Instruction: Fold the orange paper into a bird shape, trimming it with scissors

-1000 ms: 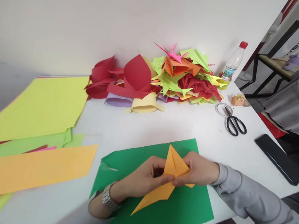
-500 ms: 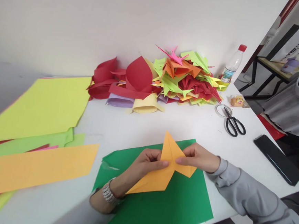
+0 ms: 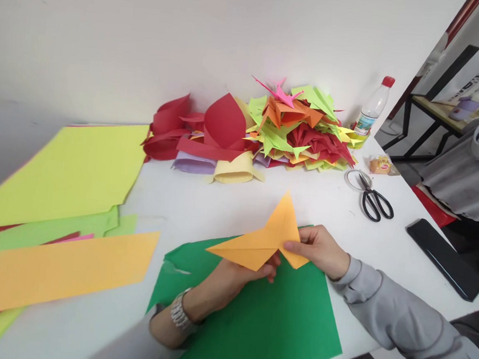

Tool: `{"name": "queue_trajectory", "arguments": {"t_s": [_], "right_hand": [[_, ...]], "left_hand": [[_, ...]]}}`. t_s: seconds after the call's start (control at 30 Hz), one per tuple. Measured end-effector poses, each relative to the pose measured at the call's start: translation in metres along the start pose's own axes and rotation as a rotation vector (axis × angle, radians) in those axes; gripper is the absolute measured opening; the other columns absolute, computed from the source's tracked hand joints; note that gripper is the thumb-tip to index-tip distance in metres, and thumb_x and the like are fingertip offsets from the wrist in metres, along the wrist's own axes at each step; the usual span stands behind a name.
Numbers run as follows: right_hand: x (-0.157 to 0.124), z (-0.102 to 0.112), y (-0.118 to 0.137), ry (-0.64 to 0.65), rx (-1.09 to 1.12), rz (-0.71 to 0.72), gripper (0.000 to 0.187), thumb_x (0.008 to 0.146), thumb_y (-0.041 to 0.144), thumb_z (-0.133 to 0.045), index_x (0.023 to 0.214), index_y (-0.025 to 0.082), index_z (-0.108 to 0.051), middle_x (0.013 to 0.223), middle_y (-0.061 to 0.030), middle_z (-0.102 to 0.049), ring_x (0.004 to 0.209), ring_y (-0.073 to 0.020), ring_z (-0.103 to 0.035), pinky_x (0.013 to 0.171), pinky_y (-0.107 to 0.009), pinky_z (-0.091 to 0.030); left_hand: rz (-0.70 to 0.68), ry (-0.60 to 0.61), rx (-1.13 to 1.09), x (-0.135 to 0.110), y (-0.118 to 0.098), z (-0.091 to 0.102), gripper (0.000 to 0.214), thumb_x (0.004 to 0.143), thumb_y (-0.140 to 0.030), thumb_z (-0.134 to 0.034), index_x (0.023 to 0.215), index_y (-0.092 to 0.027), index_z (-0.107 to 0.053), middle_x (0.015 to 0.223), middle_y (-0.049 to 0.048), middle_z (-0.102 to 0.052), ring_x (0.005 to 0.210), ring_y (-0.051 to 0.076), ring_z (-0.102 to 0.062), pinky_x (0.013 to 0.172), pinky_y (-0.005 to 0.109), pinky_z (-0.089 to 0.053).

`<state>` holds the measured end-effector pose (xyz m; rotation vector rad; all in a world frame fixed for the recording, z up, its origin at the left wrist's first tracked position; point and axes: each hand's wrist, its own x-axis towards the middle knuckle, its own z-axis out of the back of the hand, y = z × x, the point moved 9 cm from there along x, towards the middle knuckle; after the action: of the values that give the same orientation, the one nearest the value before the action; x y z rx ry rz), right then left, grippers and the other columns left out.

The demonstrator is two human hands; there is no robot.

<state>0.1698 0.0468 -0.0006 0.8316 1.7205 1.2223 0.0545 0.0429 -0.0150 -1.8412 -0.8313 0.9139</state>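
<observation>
A folded orange paper shape [image 3: 266,238] with pointed arms is held up above a green sheet [image 3: 278,315]. My right hand [image 3: 321,249] pinches its right side, thumb on the near face and fingers behind. My left hand [image 3: 242,279], with a metal watch on its wrist, is curled under the lower edge near the middle. Its thumb lies below the paper and some fingers are hidden behind it. One point of the shape rises upward, a long one reaches left, and a shorter flap hangs at the right hand.
Left are a yellow sheet [image 3: 95,168] and an orange strip [image 3: 70,271] over other coloured papers. Along the wall lie red paper forms [image 3: 225,123] and a heap of folded paper pieces [image 3: 301,129]. Right are a bottle [image 3: 371,112], scissors [image 3: 374,201] and a black phone [image 3: 444,259].
The orange shape has turned, its left arm swinging up and its top point moving right. My left hand has slid from its front face to below it. My right hand keeps its pinch.
</observation>
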Motion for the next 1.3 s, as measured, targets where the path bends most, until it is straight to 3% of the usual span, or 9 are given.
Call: {"name": "queue_trajectory", "arguments": {"t_s": [0.1,0.23,0.37,0.53,0.67,0.73,0.83,0.97,1.3], "right_hand": [[0.0,-0.006,0.001,0.041,0.07,0.008,0.043,0.073,0.059,-0.072,0.077,0.016,-0.07,0.071,-0.0019,-0.071,0.067,-0.0168,-0.067,0.068,-0.031,-0.056],[-0.002,-0.023,0.011,0.19,0.093,0.083,0.041,0.082,0.055,-0.064,0.078,0.015,-0.068,0.077,-0.0039,-0.071,0.079,-0.0177,-0.068,0.081,-0.032,-0.053],[-0.003,-0.027,0.011,0.235,0.07,0.112,0.038,0.08,0.051,-0.069,0.078,0.014,-0.067,0.081,-0.005,-0.07,0.081,-0.017,-0.067,0.083,-0.032,-0.051],[-0.002,-0.024,0.007,0.185,0.033,0.107,0.037,0.078,0.05,-0.071,0.077,0.013,-0.067,0.076,-0.0041,-0.07,0.076,-0.0165,-0.067,0.078,-0.03,-0.052],[-0.003,-0.024,0.007,0.177,0.039,0.105,0.039,0.079,0.052,-0.069,0.073,0.013,-0.067,0.076,-0.0044,-0.069,0.075,-0.0158,-0.066,0.076,-0.029,-0.051],[-0.001,-0.017,0.001,0.113,-0.022,0.054,0.046,0.079,0.058,-0.066,0.067,0.014,-0.065,0.067,-0.0026,-0.066,0.064,-0.013,-0.061,0.064,-0.026,-0.05],[0.0,-0.001,-0.009,-0.036,-0.145,-0.027,0.058,0.072,0.07,-0.064,0.052,0.016,-0.053,0.048,0.0029,-0.052,0.043,-0.0074,-0.045,0.042,-0.021,-0.035],[0.001,0.003,-0.011,-0.08,-0.197,-0.036,0.064,0.067,0.077,-0.062,0.047,0.018,-0.044,0.042,0.0054,-0.043,0.039,-0.0051,-0.036,0.038,-0.02,-0.025],[0.003,0.003,-0.01,-0.091,-0.22,-0.011,0.056,0.066,0.069,-0.069,0.053,0.02,-0.045,0.044,0.0076,-0.041,0.044,-0.0081,-0.048,0.045,-0.021,-0.04]], "left_hand": [[-0.057,-0.038,0.121,-0.002,0.002,0.002,0.032,0.064,-0.041,-0.081,0.08,-0.017,-0.067,0.076,0.0035,-0.068,0.068,0.018,-0.061,0.064,0.031,-0.054],[-0.091,-0.189,0.178,-0.004,0.004,0.01,0.034,0.073,-0.049,-0.072,0.067,-0.017,-0.065,0.066,0.0021,-0.066,0.064,0.017,-0.06,0.064,0.031,-0.052],[-0.092,-0.236,0.206,-0.004,0.0,0.008,0.033,0.073,-0.049,-0.071,0.063,-0.019,-0.064,0.06,-0.0004,-0.065,0.057,0.016,-0.059,0.063,0.031,-0.053],[-0.092,-0.218,0.319,-0.006,-0.006,0.003,0.033,0.075,-0.046,-0.068,0.056,-0.02,-0.063,0.059,-0.0002,-0.067,0.061,0.016,-0.062,0.068,0.029,-0.053],[-0.103,-0.25,0.253,-0.006,-0.003,0.008,0.032,0.072,-0.047,-0.071,0.057,-0.019,-0.063,0.056,-0.0009,-0.065,0.056,0.016,-0.06,0.062,0.029,-0.052],[-0.108,-0.28,0.198,-0.005,-0.002,0.012,0.032,0.07,-0.048,-0.073,0.06,-0.019,-0.063,0.056,-0.0011,-0.064,0.054,0.015,-0.058,0.059,0.029,-0.051],[-0.107,-0.317,0.122,-0.005,-0.001,0.016,0.032,0.068,-0.047,-0.076,0.063,-0.019,-0.062,0.056,-0.0022,-0.063,0.051,0.014,-0.056,0.055,0.029,-0.049],[-0.08,-0.318,0.082,-0.004,-0.001,0.015,0.033,0.066,-0.046,-0.077,0.063,-0.018,-0.06,0.054,-0.0024,-0.062,0.049,0.014,-0.056,0.052,0.028,-0.048],[-0.106,-0.338,-0.077,-0.002,-0.006,0.017,0.031,0.062,-0.039,-0.081,0.065,-0.017,-0.06,0.053,-0.0043,-0.06,0.047,0.011,-0.054,0.048,0.024,-0.046]]}}
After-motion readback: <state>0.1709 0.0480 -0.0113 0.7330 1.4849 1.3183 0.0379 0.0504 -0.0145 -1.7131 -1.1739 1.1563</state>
